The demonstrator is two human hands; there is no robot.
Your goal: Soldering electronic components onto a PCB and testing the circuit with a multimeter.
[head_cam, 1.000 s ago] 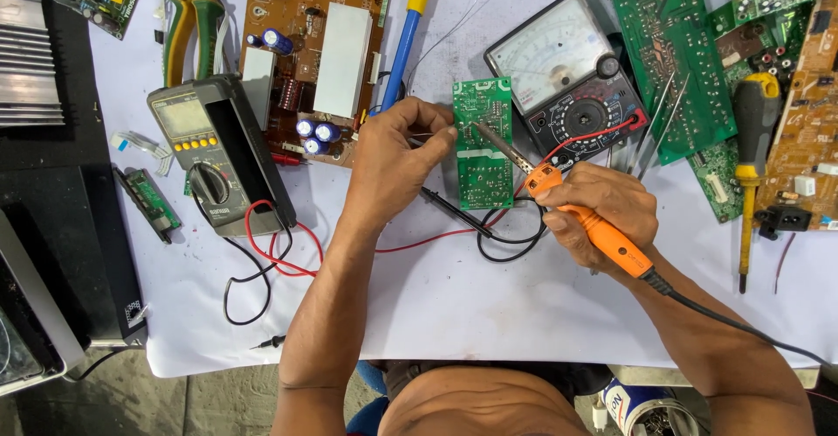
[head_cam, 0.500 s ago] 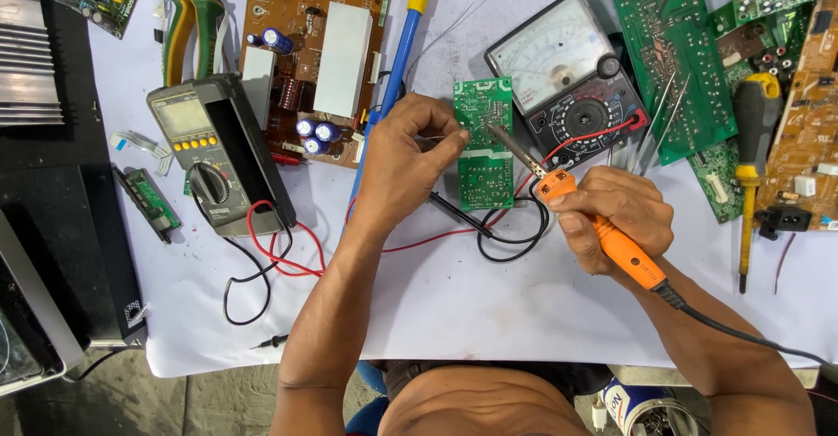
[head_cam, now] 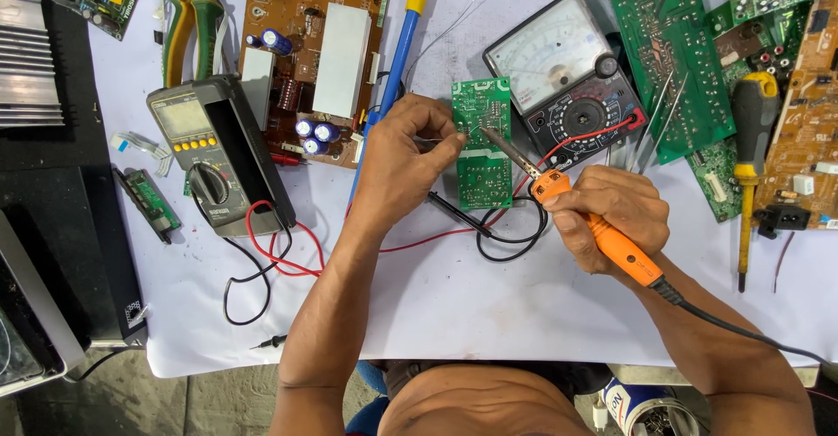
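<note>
While my right hand (head_cam: pixel 611 218) grips the orange soldering iron (head_cam: pixel 602 231), its tip rests on the small green board (head_cam: pixel 483 144). My left hand (head_cam: pixel 406 152) pinches thin wire at that board's left edge. An analog meter (head_cam: pixel 559 65) lies just right of the board.

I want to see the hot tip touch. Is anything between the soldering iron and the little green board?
Nothing visible is. The soldering iron in the right hand has its tip right over the small green circuit board; the left hand stays at the board's left edge.
</note>
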